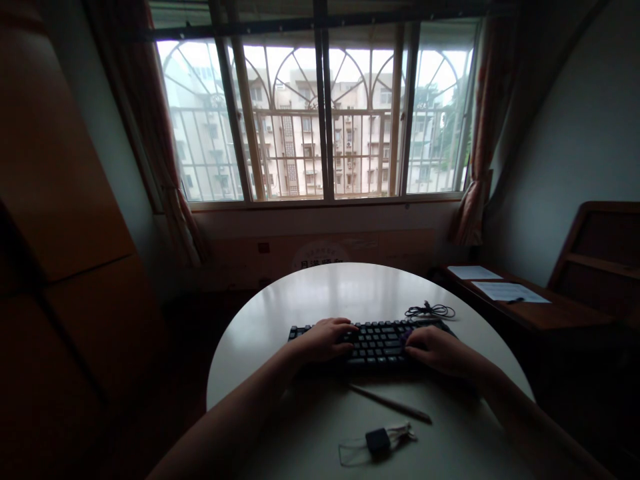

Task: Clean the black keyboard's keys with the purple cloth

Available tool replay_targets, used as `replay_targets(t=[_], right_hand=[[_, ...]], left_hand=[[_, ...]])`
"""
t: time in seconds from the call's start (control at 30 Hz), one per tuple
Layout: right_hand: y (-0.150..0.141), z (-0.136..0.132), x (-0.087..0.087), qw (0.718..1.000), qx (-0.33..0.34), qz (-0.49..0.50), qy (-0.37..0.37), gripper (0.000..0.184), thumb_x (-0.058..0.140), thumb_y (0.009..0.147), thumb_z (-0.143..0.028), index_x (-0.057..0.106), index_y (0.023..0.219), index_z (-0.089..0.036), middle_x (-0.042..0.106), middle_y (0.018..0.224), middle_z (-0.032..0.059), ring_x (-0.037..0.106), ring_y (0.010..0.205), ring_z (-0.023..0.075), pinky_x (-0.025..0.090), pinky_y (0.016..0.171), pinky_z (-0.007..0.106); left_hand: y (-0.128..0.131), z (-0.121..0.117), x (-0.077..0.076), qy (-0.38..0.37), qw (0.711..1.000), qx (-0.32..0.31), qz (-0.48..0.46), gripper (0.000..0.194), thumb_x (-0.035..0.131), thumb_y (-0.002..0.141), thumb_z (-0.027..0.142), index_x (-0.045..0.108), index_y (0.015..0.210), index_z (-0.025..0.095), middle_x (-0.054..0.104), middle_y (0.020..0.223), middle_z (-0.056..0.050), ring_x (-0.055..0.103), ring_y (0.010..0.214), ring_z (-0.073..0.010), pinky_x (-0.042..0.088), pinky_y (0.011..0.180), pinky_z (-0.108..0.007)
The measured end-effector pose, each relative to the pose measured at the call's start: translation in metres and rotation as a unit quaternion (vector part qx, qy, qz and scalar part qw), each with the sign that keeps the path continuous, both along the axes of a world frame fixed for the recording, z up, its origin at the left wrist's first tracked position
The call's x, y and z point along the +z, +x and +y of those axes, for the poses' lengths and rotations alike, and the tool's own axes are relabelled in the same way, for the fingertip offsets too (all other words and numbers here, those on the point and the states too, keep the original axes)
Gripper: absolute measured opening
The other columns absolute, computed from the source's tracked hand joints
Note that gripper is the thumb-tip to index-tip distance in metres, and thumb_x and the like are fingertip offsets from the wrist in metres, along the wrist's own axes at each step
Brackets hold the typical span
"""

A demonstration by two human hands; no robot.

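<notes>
A black keyboard lies on a round white table. My left hand rests on the keyboard's left half, fingers curled over the keys, nothing held. On the right half lies my right hand, fingers bent down onto the keys, with a small purple thing at its fingertips that I cannot make out.
A thin stick or pencil lies in front of the keyboard. Near the table's front edge sits a small black tool with wire loops. A coiled cable lies behind the keyboard. A wooden side desk with papers stands at the right, a barred window beyond.
</notes>
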State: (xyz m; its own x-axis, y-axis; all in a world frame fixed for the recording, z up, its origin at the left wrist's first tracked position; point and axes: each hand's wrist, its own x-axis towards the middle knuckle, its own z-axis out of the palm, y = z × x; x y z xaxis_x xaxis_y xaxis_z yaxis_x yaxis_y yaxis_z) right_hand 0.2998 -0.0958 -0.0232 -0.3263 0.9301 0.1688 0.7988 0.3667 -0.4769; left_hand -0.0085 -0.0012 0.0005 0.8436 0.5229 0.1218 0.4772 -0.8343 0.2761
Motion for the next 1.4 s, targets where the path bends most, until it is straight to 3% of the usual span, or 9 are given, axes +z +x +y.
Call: replay_targets(t=[1.4], right_hand=[[0.0005,-0.0011,0.0022,1.000,0.002,0.007,-0.021,0.023,0.056,0.087,-0.034,0.075,0.090,-0.020,0.076,0.091,0.0052,0.068,0.083,0.0219,0.048,0.076,0.029]], left_hand=[[-0.0006,0.0006,-0.0001,0.002,1.000,-0.004,-0.003,0.047,0.062,0.089,0.037,0.058,0.134,0.027,0.055,0.141,-0.008,0.053,0.126,-0.0298,0.040,0.108,-0.041]])
